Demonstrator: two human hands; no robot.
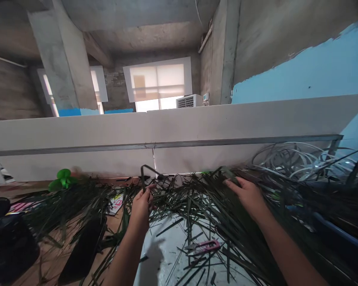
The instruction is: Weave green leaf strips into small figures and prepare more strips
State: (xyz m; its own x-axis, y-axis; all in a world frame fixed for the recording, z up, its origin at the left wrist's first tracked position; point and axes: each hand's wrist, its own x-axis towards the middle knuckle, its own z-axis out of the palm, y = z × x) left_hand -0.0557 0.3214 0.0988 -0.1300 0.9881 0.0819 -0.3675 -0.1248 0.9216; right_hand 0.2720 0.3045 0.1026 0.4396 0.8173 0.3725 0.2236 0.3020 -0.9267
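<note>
My left hand point(142, 205) is closed around a thin green strip point(143, 176) that rises above it and bends over to the right. My right hand point(248, 194) reaches into a thick heap of long dark green leaf strips point(203, 198) and is closed on one strip near the back of the heap. The strips spread across the whole table in front of me. A small pair of pink-handled snips point(203, 246) lies on the pale sheet between my forearms.
A white partition with a metal rail point(197, 142) closes off the far side of the table. Coiled pale strips point(292, 159) lie at the right. A green plastic piece point(62, 178) and dark objects point(8, 242) sit at the left.
</note>
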